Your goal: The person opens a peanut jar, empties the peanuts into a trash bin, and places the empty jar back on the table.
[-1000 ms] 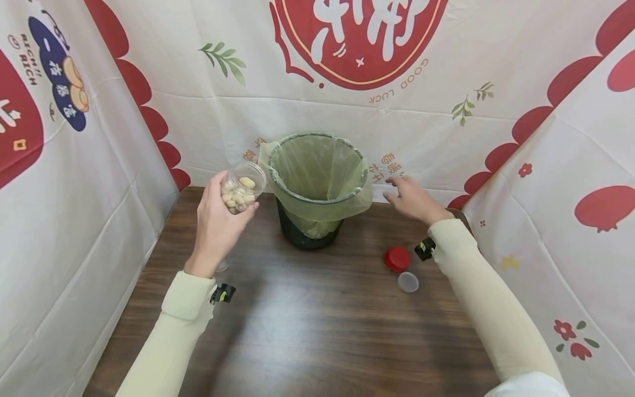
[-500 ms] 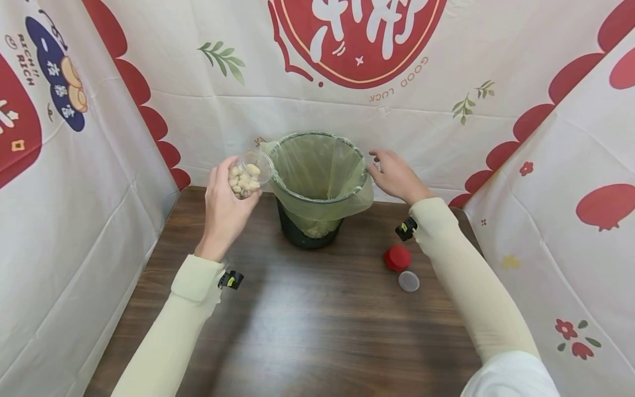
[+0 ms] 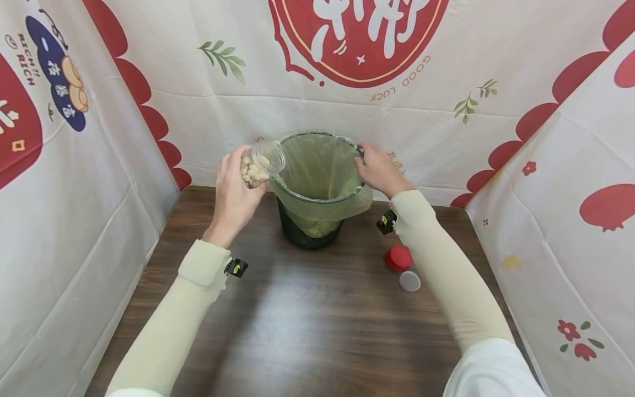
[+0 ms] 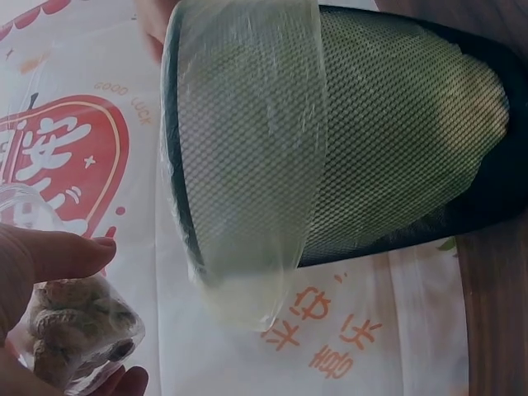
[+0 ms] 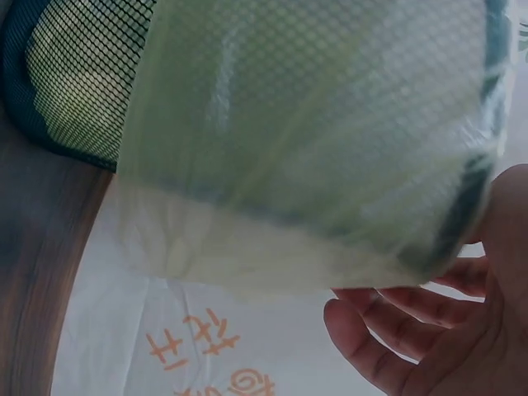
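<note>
My left hand [image 3: 233,193] grips a clear open jar [image 3: 258,165] of peanuts, tipped with its mouth toward the left rim of the bin. In the left wrist view the jar [image 4: 74,330] lies between thumb and fingers [image 4: 58,254], beside the bin [image 4: 396,124]. The black mesh bin [image 3: 297,231] has a pale green bag liner [image 3: 317,165] folded over its rim and stands at the table's back. My right hand [image 3: 379,171] holds the bin's right rim. In the right wrist view its fingers [image 5: 388,318] curl just under the rim, outside the bag [image 5: 313,148].
A red lid [image 3: 398,258] and a small clear lid [image 3: 409,281] lie on the dark wooden table [image 3: 307,320] right of the bin. Printed cloth walls [image 3: 74,193] close in the left, back and right sides.
My left hand has lifted the jar up and right to the bin's rim and tipped it further. My right hand has moved left from the back wall onto the bin's right rim.
</note>
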A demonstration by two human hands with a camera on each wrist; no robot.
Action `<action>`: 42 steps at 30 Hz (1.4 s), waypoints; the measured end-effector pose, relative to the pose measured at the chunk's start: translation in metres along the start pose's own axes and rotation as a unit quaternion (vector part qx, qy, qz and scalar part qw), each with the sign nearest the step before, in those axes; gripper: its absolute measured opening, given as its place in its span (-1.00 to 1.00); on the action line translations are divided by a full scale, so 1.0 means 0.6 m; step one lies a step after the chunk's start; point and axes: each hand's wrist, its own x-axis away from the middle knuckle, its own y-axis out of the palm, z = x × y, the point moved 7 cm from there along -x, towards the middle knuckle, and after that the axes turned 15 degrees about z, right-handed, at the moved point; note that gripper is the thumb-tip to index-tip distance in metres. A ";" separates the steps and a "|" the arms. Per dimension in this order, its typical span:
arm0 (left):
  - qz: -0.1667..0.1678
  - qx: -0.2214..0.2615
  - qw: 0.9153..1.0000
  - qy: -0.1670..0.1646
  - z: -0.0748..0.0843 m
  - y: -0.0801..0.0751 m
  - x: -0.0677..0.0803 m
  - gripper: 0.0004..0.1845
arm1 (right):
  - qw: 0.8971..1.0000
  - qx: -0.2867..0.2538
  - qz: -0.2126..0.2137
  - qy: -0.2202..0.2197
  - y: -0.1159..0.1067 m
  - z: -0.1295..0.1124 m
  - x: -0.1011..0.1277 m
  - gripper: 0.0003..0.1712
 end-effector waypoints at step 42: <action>-0.101 -0.114 0.955 0.256 0.136 0.086 -0.147 -0.28 | 0.999 -0.008 0.014 0.036 0.017 0.005 0.014 -0.31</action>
